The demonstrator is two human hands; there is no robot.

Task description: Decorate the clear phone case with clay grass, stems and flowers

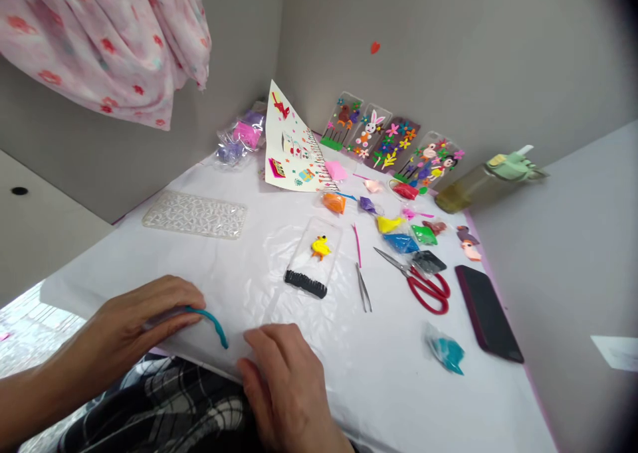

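A thin teal clay strip [215,323] sticks out from between the thumb and fingers of my left hand [144,317], its free end curving down over the table's near edge. My right hand [292,380] rests a little to the right of that end, not touching it, fingers loosely bent and the thumb slightly apart. Nothing shows in it. Beyond both hands lies a clear phone case [325,232] bearing a yellow clay duck [320,246] and a black fringed clay strip [306,283] along its near end. A bag of teal clay [446,352] is over on the right.
Tweezers [363,290], red-handled scissors [426,283] and a dark phone [488,313] lie to the right. Several bagged clays, such as the yellow one [389,224], sit behind. A textured case [194,215] is at left. Decorated cases and a bottle [486,181] stand along the wall.
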